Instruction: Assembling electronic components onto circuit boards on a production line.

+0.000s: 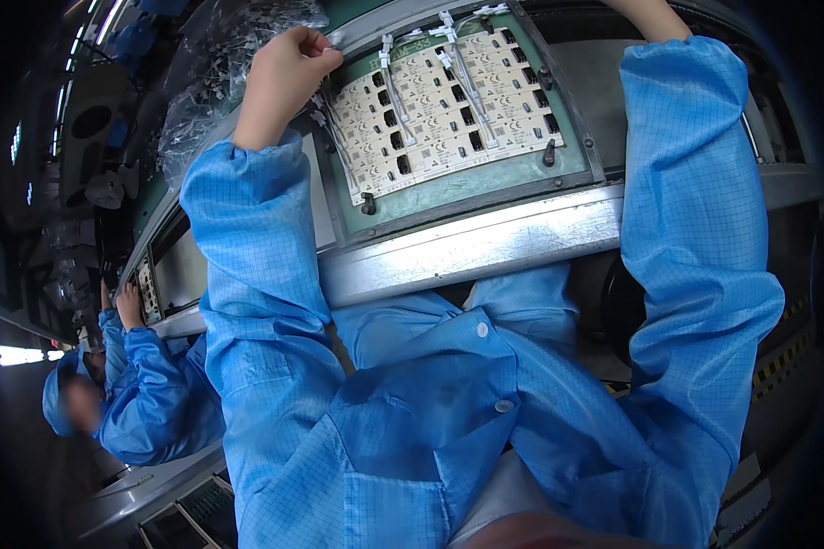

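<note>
A panel of white circuit boards (435,114) lies in a green framed fixture (485,174) in front of me. Black parts stand in rows on the boards, and thin white wires with white plugs (447,29) run across them. Above the panel's far left corner is my left hand (286,78), its thumb and fingers pinched together. Something pale shows at the fingertips, too small to make out. At the top edge, far right, only the wrist of my right hand (650,16) comes into view; its fingers are cut off by the frame.
A metal rail (476,240) runs along the fixture's near side. Beyond my left hand lies a clear plastic bag (201,101) full of small wired parts. Farther left, a co-worker in blue (160,398) has hands on another board fixture (146,288). Black pegs (549,153) stick up beside the panel.
</note>
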The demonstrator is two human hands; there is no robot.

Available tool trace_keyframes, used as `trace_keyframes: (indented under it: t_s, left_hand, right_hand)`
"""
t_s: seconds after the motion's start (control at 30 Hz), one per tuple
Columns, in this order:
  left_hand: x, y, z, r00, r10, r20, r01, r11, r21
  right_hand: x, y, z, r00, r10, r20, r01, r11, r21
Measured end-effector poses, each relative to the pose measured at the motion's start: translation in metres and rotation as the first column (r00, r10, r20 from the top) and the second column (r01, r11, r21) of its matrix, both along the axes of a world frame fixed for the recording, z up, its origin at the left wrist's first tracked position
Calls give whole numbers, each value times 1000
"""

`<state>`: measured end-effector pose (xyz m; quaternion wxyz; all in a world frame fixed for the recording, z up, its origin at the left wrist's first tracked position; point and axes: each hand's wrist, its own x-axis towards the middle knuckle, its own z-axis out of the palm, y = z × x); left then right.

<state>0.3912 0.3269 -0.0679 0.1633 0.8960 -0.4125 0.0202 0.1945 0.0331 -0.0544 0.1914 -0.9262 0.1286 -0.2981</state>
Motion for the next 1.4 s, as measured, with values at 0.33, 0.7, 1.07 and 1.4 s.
trace_keyframes:
  t_s: [0.33,0.7,1.07,1.4]
  left_hand:
    - [-9,11,6,997,37,75,-29,995,-100]
    - [16,2,-18,974,176,140,-196,969,148]
    - [14,-12,-18,988,109,106,-120,987,105]
    - [-22,1,3,843,-510,172,510,859,46]
  right_hand:
    - [-2,-2,-2,1000,14,4,-14,999,-50]
    - [-4,3,-1,1000,17,2,-17,1000,0]
    - [-6,6,2,1000,26,-2,-26,1000,6]
    - [-7,1,0,1000,21,-6,-21,999,-27]
